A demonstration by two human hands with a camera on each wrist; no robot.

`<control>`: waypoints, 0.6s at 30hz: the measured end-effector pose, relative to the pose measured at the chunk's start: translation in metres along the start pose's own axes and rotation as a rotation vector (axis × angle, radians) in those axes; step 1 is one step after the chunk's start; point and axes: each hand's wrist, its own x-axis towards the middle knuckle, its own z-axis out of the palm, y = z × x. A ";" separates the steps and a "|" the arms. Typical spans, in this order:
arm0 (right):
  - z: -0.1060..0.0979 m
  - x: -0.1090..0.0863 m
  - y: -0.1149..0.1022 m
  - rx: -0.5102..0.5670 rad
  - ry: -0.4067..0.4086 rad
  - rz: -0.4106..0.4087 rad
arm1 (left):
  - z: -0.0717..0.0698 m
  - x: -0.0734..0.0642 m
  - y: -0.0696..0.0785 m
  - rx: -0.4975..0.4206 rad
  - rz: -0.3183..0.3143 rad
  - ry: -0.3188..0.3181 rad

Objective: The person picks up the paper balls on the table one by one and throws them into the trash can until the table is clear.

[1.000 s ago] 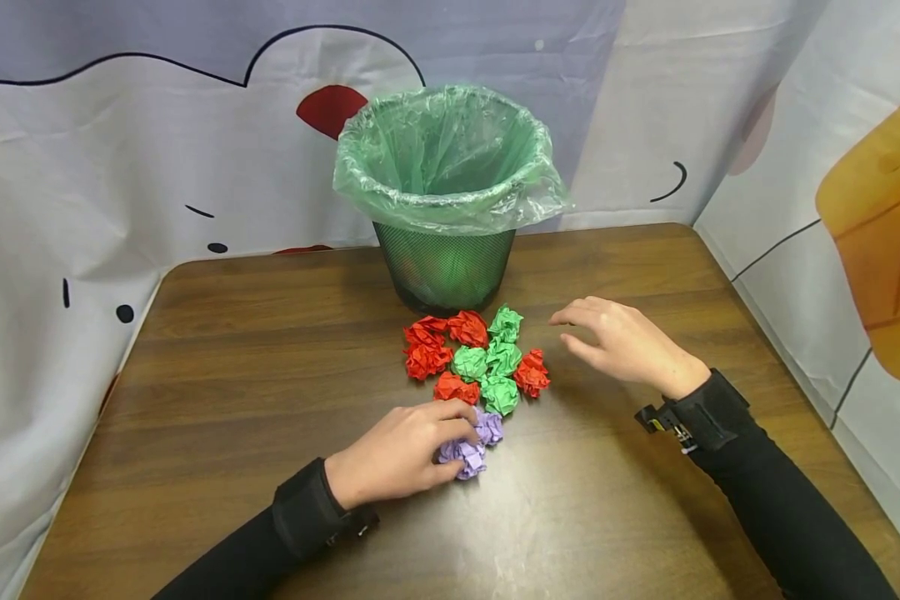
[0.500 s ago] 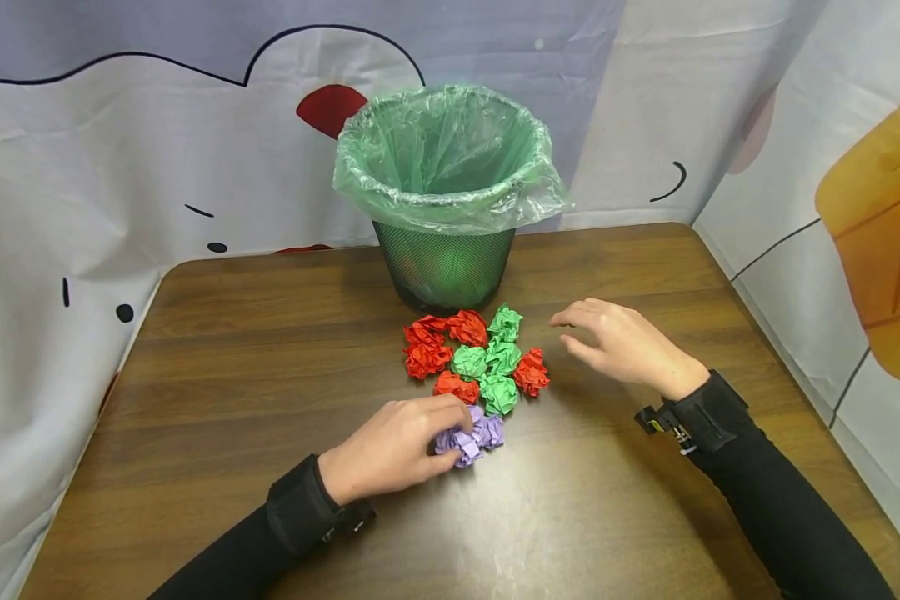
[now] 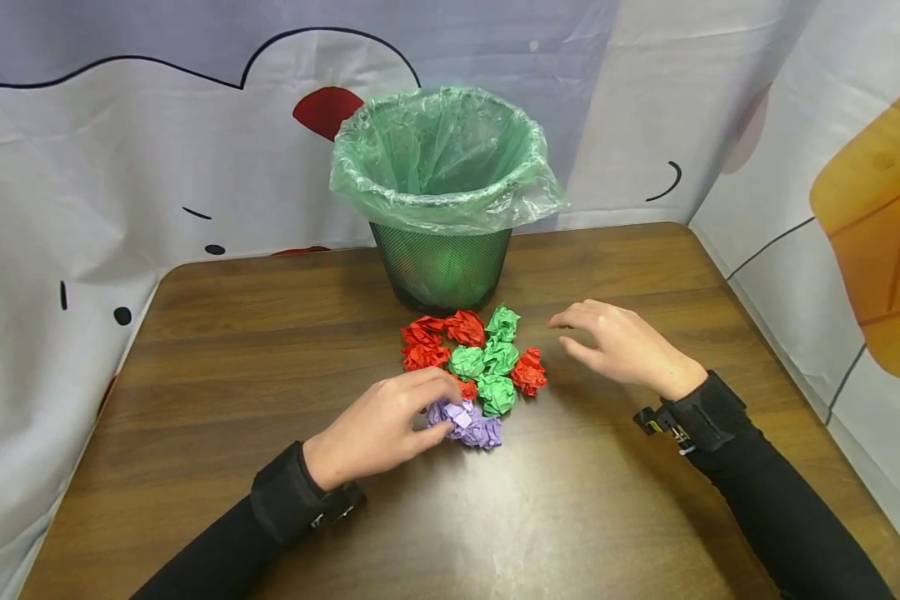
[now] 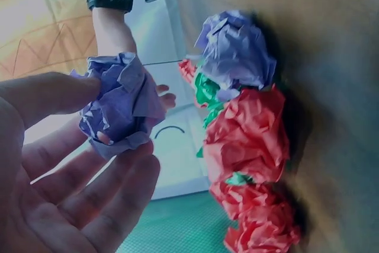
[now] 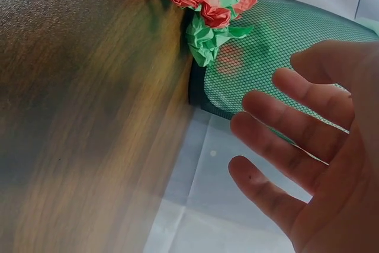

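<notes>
A crumpled purple ball (image 4: 121, 105) is pinched between the thumb and fingers of the left hand (image 3: 382, 427), near a second purple ball (image 3: 484, 432) on the table (image 3: 570, 508). The right hand (image 3: 624, 346), its fingers relaxed and unladen, is held near a red ball (image 3: 529, 373), well apart from the pinched one.

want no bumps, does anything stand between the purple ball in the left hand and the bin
Yes, on the table: red balls and green balls lie between the held purple ball and the bin. Above them, nothing visible blocks the way.
</notes>
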 end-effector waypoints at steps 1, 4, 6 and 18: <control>0.000 0.000 0.000 0.000 -0.001 0.001 | -0.002 0.001 -0.001 -0.001 0.004 0.011; 0.000 -0.001 0.000 0.000 -0.004 0.003 | -0.009 0.004 -0.002 0.001 0.021 0.051; 0.000 -0.001 0.000 -0.001 -0.006 0.003 | -0.016 0.007 -0.002 0.000 0.031 0.078; -0.001 -0.003 0.000 0.001 -0.010 0.007 | -0.064 0.030 -0.002 0.015 0.066 0.287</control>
